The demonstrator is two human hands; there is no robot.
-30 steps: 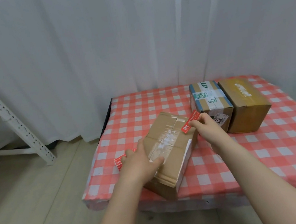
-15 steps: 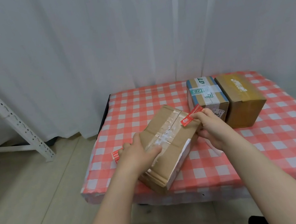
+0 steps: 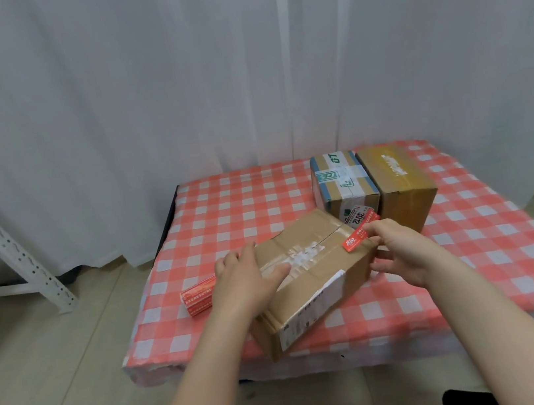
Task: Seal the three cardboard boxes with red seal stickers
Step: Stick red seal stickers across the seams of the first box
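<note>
A brown cardboard box (image 3: 319,281) lies at an angle near the table's front edge, its top seam covered with clear tape. My left hand (image 3: 246,280) presses flat on its left top. My right hand (image 3: 400,248) pinches a red seal sticker (image 3: 357,235) over the box's far right corner. A stack of red seal stickers (image 3: 198,296) lies on the cloth left of the box. Two more boxes stand at the back: one with blue and green tape (image 3: 343,187) and a plain brown one (image 3: 397,182).
The table (image 3: 506,236) wears a red-and-white checked cloth and stands against a white curtain (image 3: 238,67). A white metal shelf frame (image 3: 5,248) is on the left over a tiled floor.
The near box has turned slightly and the view has tilted down. My right hand has brought the sticker lower, onto the box's far right corner. The left hand stays pressed on the box.
</note>
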